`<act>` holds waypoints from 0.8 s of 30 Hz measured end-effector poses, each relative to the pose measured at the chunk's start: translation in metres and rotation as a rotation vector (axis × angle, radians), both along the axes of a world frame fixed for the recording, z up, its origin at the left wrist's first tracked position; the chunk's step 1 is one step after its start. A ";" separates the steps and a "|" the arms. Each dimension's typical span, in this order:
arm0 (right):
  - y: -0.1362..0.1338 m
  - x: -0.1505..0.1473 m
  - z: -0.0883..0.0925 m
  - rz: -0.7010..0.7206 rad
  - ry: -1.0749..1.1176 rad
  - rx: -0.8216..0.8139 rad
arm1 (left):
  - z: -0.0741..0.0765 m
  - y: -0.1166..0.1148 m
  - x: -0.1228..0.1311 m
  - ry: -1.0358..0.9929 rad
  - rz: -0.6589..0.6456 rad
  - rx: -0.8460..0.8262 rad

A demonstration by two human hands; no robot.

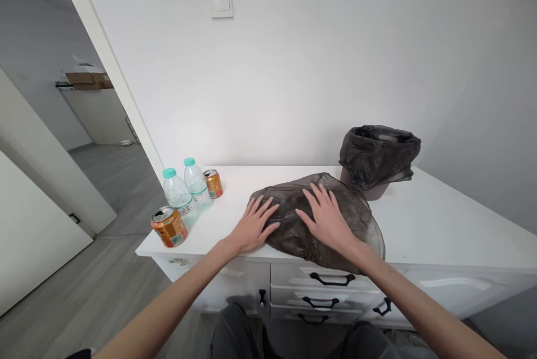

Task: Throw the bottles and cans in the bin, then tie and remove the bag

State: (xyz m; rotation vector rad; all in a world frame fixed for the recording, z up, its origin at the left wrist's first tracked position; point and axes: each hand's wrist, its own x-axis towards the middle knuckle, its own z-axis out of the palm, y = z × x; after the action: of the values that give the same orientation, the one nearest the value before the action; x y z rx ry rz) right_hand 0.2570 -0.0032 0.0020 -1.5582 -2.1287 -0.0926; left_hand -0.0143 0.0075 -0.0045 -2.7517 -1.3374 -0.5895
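Note:
A thin dark plastic bag (289, 239) lies spread on the white cabinet top, its near edge hanging over the front. My left hand (253, 223) rests flat on the bag's left side, fingers spread. On its upper middle lies my right hand (329, 218), palm down with the fingers apart. Neither hand grips anything. Behind the bag to the right stands a small bin (376, 192), with another dark bag (380, 157) lining it and folded over its rim.
At the cabinet top's (453, 219) left end stand two clear bottles (178, 191) with teal caps, an opened orange can (169, 228) in front and another can (213, 184) behind. Drawers with black handles (332, 279) face me. A wall rises behind; a doorway opens at left.

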 end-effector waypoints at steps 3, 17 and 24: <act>0.001 -0.002 -0.008 -0.049 -0.082 -0.245 | -0.022 0.006 0.008 0.099 0.011 -0.067; -0.002 0.074 -0.063 -0.079 0.064 -0.345 | -0.053 0.014 -0.004 0.068 0.040 -0.087; -0.088 0.089 -0.031 0.459 -0.138 -0.226 | -0.045 -0.014 -0.028 0.102 -0.061 -0.174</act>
State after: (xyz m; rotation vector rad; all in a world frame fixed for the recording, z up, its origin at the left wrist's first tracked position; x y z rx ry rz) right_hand 0.3459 -0.0917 -0.0292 -1.1619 -2.6277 0.2083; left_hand -0.0422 -0.0060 -0.0497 -2.9235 -1.3469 -0.3453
